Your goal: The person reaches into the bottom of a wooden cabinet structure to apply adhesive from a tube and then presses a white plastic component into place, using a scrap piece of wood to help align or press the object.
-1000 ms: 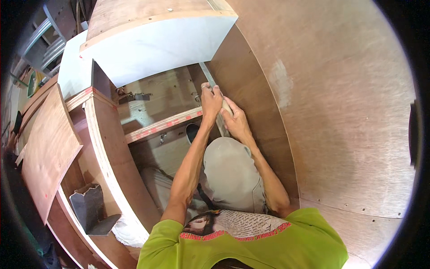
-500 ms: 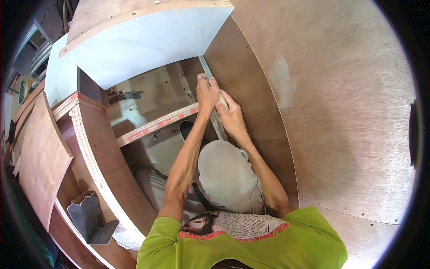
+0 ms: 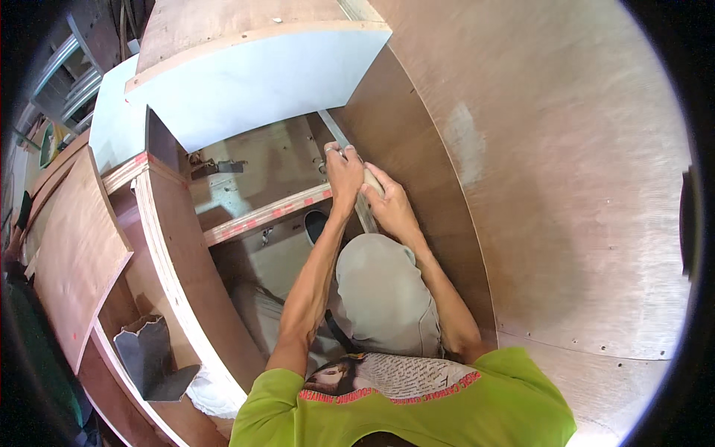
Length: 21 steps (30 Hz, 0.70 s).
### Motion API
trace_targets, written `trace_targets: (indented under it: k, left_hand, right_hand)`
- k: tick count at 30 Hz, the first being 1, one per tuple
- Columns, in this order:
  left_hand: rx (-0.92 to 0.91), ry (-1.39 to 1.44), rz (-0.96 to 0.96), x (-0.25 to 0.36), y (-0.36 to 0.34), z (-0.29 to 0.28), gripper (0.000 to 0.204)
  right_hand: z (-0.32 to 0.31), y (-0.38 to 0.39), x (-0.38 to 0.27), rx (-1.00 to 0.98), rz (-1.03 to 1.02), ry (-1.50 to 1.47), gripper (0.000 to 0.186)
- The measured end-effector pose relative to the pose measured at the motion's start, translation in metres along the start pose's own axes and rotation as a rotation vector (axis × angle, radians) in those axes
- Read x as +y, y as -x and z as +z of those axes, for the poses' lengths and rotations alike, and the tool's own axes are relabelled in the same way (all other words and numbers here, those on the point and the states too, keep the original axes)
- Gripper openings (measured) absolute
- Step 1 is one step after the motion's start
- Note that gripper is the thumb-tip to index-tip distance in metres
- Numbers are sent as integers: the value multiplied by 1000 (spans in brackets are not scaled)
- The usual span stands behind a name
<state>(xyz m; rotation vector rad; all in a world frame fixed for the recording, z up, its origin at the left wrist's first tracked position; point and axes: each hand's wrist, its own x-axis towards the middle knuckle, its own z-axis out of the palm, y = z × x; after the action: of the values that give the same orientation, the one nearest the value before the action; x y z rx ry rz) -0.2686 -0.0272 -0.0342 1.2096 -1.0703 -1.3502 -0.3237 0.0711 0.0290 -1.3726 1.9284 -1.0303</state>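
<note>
Both my hands are together over a narrow, pale strip (image 3: 333,128) that runs along the foot of the brown side panel (image 3: 398,112). My right hand (image 3: 392,208) is closed round the pale, rounded handle (image 3: 373,181) of a hand tool whose working end is hidden. Just ahead of it, my left hand (image 3: 345,179) is bent closed over the strip, its fingers curled down. What lies under those fingers cannot be made out. Beside my left wrist, a plywood crosspiece (image 3: 268,214) with red marks on its edge meets the strip.
My bent knee (image 3: 383,294) rises between my forearms. A white-faced box (image 3: 261,82) stands beyond my hands. On the left is a plywood upright (image 3: 186,246), with a torn dark piece (image 3: 153,361) beside it. A large curved plywood panel (image 3: 566,186) fills the right side.
The view has shifted slightly, so the box and crosspiece sit lower in the picture. My hands keep the same hold at nearly the same place on the strip.
</note>
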Motion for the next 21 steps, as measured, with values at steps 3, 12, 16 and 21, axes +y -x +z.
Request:
trace_targets:
  k: [3, 12, 16, 21]
  left_hand:
    - [-8, -95, 169, -13, -16, 11, 30]
    - [-39, -97, 92, -14, -29, 12, 28]
    - [-66, -168, 123, -11, -15, 8, 26]
    - [-75, -126, 107, -9, -24, 13, 26]
  right_hand:
    - [3, -14, 2, 17, 55, -46, 49]
    - [13, -14, 9, 55, 57, -79, 47]
    - [16, -5, 13, 85, 51, -87, 47]
    - [18, -9, 21, 91, 80, -131, 47]
